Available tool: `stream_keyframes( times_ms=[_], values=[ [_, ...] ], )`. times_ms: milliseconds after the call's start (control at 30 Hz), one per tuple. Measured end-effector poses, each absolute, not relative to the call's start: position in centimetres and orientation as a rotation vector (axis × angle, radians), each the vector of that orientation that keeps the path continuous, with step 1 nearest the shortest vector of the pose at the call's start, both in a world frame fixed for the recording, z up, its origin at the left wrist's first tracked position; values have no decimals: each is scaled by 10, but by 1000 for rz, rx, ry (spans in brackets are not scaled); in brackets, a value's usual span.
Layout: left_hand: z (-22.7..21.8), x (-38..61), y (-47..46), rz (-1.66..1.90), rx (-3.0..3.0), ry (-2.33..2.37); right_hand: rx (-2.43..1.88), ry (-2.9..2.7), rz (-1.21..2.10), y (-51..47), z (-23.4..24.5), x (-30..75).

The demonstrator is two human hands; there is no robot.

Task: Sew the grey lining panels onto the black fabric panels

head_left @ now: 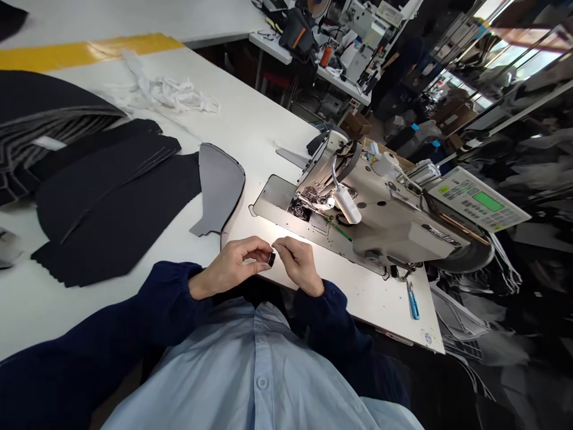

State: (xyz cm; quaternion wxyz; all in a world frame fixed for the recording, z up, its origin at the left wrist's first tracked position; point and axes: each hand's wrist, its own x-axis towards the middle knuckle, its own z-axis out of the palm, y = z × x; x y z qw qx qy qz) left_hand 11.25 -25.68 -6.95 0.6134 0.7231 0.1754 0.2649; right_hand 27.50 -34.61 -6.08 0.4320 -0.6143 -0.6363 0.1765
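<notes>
My left hand (pixel 239 263) pinches a small dark bobbin (pixel 271 259) between thumb and fingers, near the front edge of the table. Close against it, my right hand (pixel 296 261) has its thumb and index finger pressed together beside the bobbin. Whatever those fingertips hold is too fine to make out. Just beyond both hands stands the sewing machine (pixel 394 209), its small lamp (pixel 347 203) lit over the needle area. A grey fabric piece with a dark edge (pixel 219 185) lies on the table to the left of the machine.
Black cut fabric pieces (pixel 120 209) lie stacked on the left. White tape strips (pixel 179 95) are heaped behind them, near a yellow strip (pixel 89 52). Blue thread snips (pixel 412 301) rest at the right table end. A control panel (pixel 481 200) is mounted at the machine's right.
</notes>
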Motion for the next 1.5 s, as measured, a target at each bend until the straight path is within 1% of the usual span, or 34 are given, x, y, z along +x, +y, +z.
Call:
stream_keyframes(
  times_ms=[100, 200, 267, 333, 433, 533, 600, 667, 767, 867, 933, 1067, 1133, 1233, 1300, 1400, 1433, 1500],
  values=[
    [-69, 110, -255, 630, 1569, 406, -1496, -1459, 582, -347, -84, 267],
    [-72, 109, -249, 674, 1551, 412, -1402, -1591, 628, -365, -89, 256],
    [-74, 109, -247, 713, 1585, 408, -1299, -1773, 577, -372, -79, 255],
    [-75, 109, -248, 732, 1624, 376, -1281, -1839, 474, -369, -68, 259],
    [-76, 110, -252, 694, 1638, 315, -1397, -1672, 377, -351, -68, 268],
    [-78, 111, -252, 707, 1585, 293, -1475, -1546, 504, -344, -84, 268],
    [-79, 110, -251, 733, 1575, 307, -1472, -1581, 627, -352, -91, 263],
    [-79, 110, -249, 761, 1620, 341, -1413, -1679, 677, -362, -87, 260],
    [-78, 110, -249, 755, 1691, 346, -1399, -1723, 556, -366, -75, 264],
    [-76, 110, -251, 691, 1643, 325, -1494, -1573, 439, -355, -76, 269],
    [-76, 109, -250, 683, 1580, 340, -1503, -1537, 494, -352, -84, 268],
    [-79, 108, -248, 698, 1590, 370, -1369, -1774, 627, -363, -84, 260],
    [-79, 108, -250, 682, 1629, 363, -1357, -1788, 550, -364, -78, 262],
    [-77, 109, -253, 636, 1572, 341, -1436, -1600, 393, -357, -78, 267],
    [-77, 110, -254, 628, 1498, 338, -1479, -1560, 431, -356, -84, 267],
    [-81, 110, -252, 664, 1472, 348, -1422, -1761, 619, -362, -88, 264],
    [-82, 110, -252, 670, 1486, 348, -1392, -1812, 626, -365, -86, 263],
    [-82, 109, -253, 650, 1516, 342, -1409, -1778, 523, -365, -81, 265]
  ],
)
